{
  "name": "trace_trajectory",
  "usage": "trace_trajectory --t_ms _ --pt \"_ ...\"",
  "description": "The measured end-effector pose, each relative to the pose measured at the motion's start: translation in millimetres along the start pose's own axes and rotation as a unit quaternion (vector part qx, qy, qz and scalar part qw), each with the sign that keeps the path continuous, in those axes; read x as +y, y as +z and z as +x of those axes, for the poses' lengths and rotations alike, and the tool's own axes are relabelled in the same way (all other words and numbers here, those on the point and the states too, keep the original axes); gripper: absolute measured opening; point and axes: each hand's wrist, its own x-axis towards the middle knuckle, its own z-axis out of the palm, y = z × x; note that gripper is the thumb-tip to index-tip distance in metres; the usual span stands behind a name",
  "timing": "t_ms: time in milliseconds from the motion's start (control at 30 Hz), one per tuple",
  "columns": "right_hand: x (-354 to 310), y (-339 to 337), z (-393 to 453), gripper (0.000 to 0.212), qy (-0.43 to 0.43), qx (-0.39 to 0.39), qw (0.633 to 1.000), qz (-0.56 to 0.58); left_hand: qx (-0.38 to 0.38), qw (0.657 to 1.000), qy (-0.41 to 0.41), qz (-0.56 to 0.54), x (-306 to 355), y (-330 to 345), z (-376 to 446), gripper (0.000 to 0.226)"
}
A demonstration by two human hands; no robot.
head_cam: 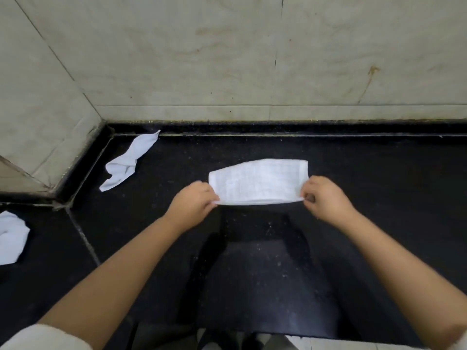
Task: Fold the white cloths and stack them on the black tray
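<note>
Forearms: both reach forward over the black counter [379, 173].
Folded white cloth [257, 181]: lies flat between the hands, near edge raised.
Left hand [192, 200]: fingers pinched on the cloth's near-left corner.
Right hand [326, 198]: fingers pinched on the near-right corner.
Crumpled cloths: one far left [129, 161], another at the left edge [11, 237].

Left hand [193, 201]: fingers pinched closed, arm extended forward | Right hand [326, 198]: likewise pinched, arm extended, level with left.
</note>
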Motion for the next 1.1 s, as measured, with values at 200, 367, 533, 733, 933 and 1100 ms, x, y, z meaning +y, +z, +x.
trace_trajectory --t_ms 200,367,533,733,933,1100 --pt "2.1 86.5 -92.1 0.016 0.017 -0.078 0.996 -0.034 -0.116 0.993 0.004 -0.030 23.9 84.9 -87.3 0.006" --pt "-19.2 82.2 -94.3 0.013 0.165 -0.010 0.986 0.002 -0.060 0.998 -0.009 -0.009 32.9 89.6 -99.1 0.024" --pt "-37.8 78.4 -76.0 0.033 0.370 -0.115 0.922 -0.025 -0.054 0.994 -0.094 0.012 59.9 90.4 -50.9 0.034" --pt "-47.5 82.1 -64.8 0.028 0.434 -0.145 0.889 -0.010 -0.167 0.964 -0.206 -0.012 87.1 119.0 -27.6 0.062" --pt "-51.3 79.9 -64.2 0.005 0.415 -0.104 0.901 0.070 -0.178 0.964 -0.199 -0.005 82.5 126.5 -36.3 0.061" --pt "-73.3 58.2 -47.5 0.019 0.333 0.044 0.913 0.230 -0.110 0.973 -0.199 -0.043 82.7 111.2 -33.4 0.058"
